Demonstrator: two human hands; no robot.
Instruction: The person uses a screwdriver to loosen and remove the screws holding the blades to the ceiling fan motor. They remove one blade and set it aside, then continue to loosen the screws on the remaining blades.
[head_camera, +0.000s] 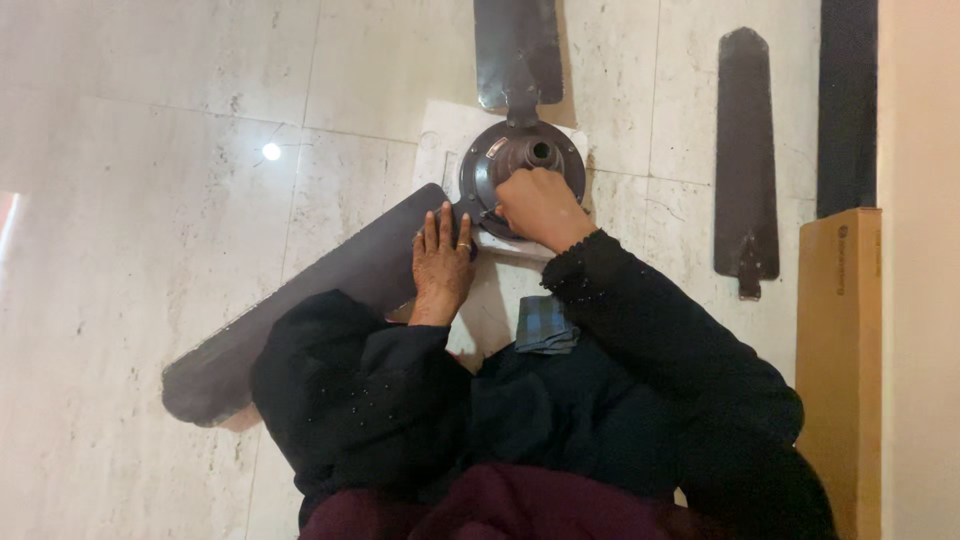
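Dark round metal ceiling-fan motor hub (525, 160), on white sheet (440, 135) on marble floor (150, 200): two long brown blades (300, 300) fitted, third blade (745, 160) loose near right edge. Left hand (442, 262) flat, open on blade; right hand (540, 205) closed at hub joint, its hold hidden.

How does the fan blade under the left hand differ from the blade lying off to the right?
The blade under the left hand meets the motor hub; the loose blade lies apart on the floor. The held blade runs diagonally, the loose one near vertical. The held one is partly hidden by a sleeve; the loose one shows whole. Both are dark, long and flat.
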